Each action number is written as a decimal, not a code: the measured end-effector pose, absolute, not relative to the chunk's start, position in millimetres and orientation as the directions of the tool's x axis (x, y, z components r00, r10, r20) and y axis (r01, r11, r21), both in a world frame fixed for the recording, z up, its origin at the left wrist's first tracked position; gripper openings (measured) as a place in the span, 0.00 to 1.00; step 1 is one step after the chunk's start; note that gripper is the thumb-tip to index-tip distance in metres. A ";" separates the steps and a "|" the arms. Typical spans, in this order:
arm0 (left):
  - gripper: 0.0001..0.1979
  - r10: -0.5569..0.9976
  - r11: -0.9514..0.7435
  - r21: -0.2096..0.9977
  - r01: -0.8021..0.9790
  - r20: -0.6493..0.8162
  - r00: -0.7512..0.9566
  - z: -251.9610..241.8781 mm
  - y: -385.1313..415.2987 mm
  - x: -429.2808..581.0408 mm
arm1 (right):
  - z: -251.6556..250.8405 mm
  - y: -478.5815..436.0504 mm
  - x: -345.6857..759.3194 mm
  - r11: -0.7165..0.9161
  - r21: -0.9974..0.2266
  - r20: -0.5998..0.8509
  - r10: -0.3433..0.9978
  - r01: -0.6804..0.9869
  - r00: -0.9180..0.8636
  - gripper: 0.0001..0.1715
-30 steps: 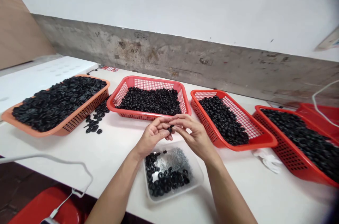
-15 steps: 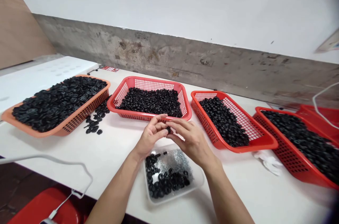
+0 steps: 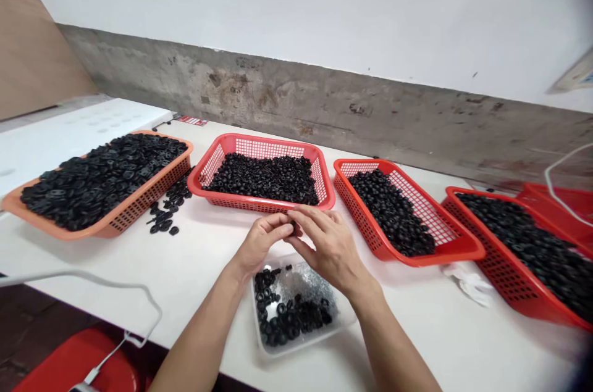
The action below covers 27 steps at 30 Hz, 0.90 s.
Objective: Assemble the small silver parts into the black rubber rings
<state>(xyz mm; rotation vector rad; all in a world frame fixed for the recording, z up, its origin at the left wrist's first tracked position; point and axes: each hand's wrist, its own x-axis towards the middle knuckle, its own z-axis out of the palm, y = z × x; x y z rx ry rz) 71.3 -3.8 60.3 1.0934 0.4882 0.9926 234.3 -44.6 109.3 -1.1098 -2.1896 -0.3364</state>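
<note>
My left hand (image 3: 264, 240) and my right hand (image 3: 327, 244) meet in the middle, fingertips closed together on a small black round part (image 3: 291, 230). Fingers cover most of it, so its exact shape is hidden. Just below my hands stands a clear plastic box (image 3: 283, 352) on the white table. Black ring-shaped parts (image 3: 282, 324) fill its left and near side, and tiny silvery metal pieces (image 3: 309, 279) lie at its far right. Behind my fingertips is a red basket (image 3: 259, 202) of small black parts.
An orange basket (image 3: 115, 219) heaped with flat black pieces stands left, with loose black pieces (image 3: 163, 220) beside it. Two more red baskets (image 3: 456, 251) (image 3: 514, 293) of black parts stand right, near crumpled white tissue (image 3: 470, 284). A white cable (image 3: 115, 284) crosses the left front edge.
My left fingers have curled in from a more spread pose, and my right fingers have closed further over the black part. The box and baskets stay in place.
</note>
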 end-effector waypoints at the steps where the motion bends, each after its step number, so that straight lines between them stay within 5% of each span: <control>1: 0.09 0.852 0.117 0.898 -0.424 0.128 0.508 60.5 -4.1 71.1 | 108.6 -44.4 233.8 0.610 -0.062 0.656 0.622 0.790 -0.429 0.15; 13: 0.08 0.855 0.127 0.880 -0.458 0.137 0.501 66.1 -4.3 67.9 | 105.5 -42.8 233.5 0.655 -0.066 0.708 0.562 0.752 -0.428 0.16; 21: 0.08 0.851 0.126 0.888 -0.442 0.132 0.508 64.4 -3.8 68.1 | 110.0 -45.2 241.1 0.650 -0.604 0.562 0.758 0.462 -0.332 0.17; 27: 0.09 0.848 0.146 0.889 -0.435 0.114 0.518 64.6 -3.4 68.5 | 106.5 -42.7 243.5 0.613 -0.685 0.538 0.790 0.394 -0.295 0.16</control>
